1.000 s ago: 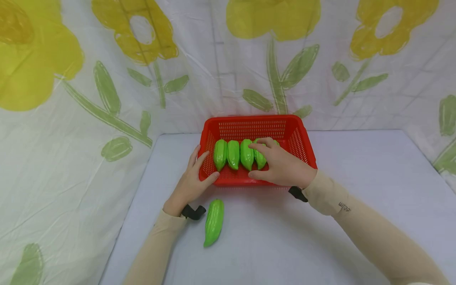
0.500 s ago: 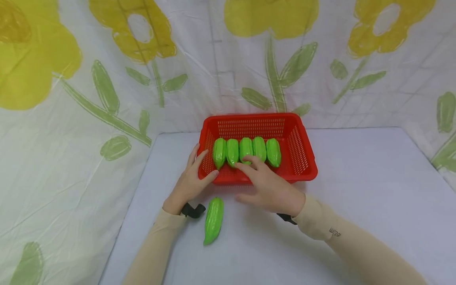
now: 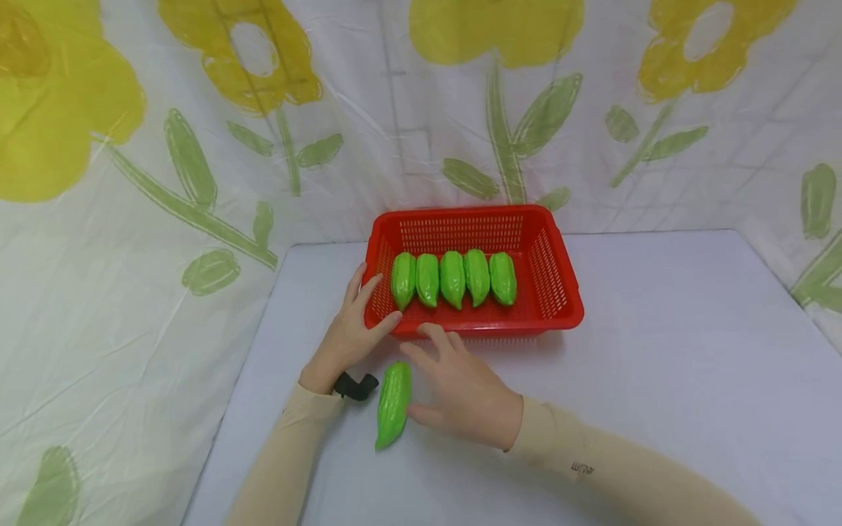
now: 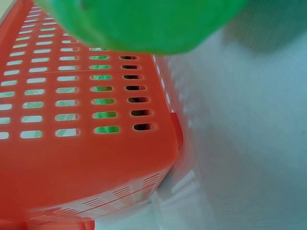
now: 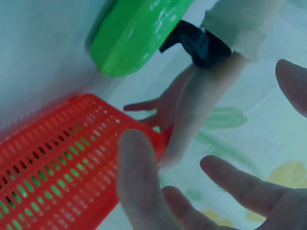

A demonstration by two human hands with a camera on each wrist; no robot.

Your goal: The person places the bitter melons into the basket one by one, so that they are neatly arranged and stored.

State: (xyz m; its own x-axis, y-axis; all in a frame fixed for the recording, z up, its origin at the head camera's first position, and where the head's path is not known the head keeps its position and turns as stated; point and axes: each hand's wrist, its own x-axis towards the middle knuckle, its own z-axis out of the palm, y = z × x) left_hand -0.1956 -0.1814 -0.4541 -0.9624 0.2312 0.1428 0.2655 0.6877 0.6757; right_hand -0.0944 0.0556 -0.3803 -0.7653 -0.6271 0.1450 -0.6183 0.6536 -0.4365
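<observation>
A red plastic basket (image 3: 480, 318) holds several glossy green ridged vegetables (image 3: 452, 279) in a row, pointed tips toward me. My left hand (image 3: 349, 334) rests at its front left corner with fingers extended along the left rim and thumb over the front rim. One more green ridged vegetable (image 3: 393, 404) lies on the table in front of the basket, its tip facing me. My right hand (image 3: 468, 394) is just right of it, fingers spread and lightly bent, nothing held; the thumb is by its right side. In the right wrist view this vegetable (image 5: 136, 36) shows above the fingers.
The white table (image 3: 658, 351) extends right of the basket. Behind and to the left hangs a white cloth (image 3: 355, 175) with painted yellow flowers. A black wrist mount (image 3: 357, 386) on the left wrist sits close to the loose vegetable.
My right hand has left the basket and moved down and left to the loose vegetable, uncovering the whole row inside. The left hand stays at the basket corner.
</observation>
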